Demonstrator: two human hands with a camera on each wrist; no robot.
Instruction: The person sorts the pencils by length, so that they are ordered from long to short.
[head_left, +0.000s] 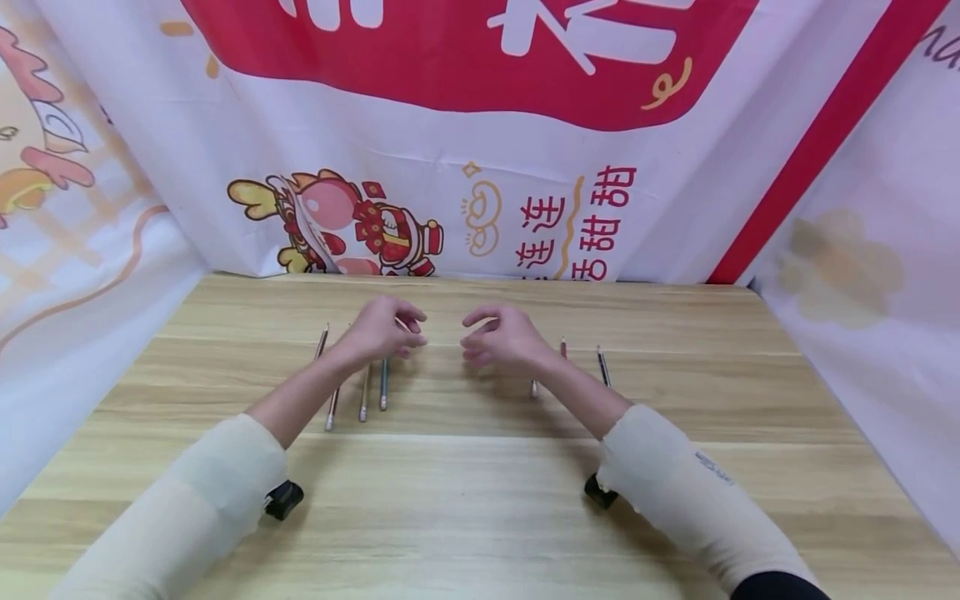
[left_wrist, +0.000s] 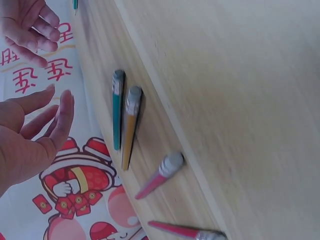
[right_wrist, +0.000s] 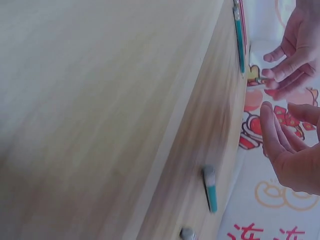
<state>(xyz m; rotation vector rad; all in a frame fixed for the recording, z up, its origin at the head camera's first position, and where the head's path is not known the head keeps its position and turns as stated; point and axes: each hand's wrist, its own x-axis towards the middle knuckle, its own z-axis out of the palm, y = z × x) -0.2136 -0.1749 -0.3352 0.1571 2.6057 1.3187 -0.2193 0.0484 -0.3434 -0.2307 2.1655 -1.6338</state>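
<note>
My left hand (head_left: 384,329) hovers over the far half of the table with fingers loosely bent and nothing between them. Facing it, across a small gap, is my right hand (head_left: 504,337), likewise relaxed and holding nothing. Below and left of the left hand lie several pencils with eraser ends toward me: a teal pencil (left_wrist: 117,115), a yellow pencil (left_wrist: 131,130) and two pinkish-red ones, one a red pencil (left_wrist: 159,177). By the right forearm are a teal pencil (right_wrist: 210,192), a reddish pencil (head_left: 563,346) and a dark pencil (head_left: 603,367), partly hidden by the arm.
The wooden table (head_left: 450,517) has a seam across its middle. A printed cloth (head_left: 465,142) with red lettering and cartoon figures hangs behind it, and cloth also hangs at both sides. A small black object (head_left: 283,500) shows at the left sleeve, another at the right.
</note>
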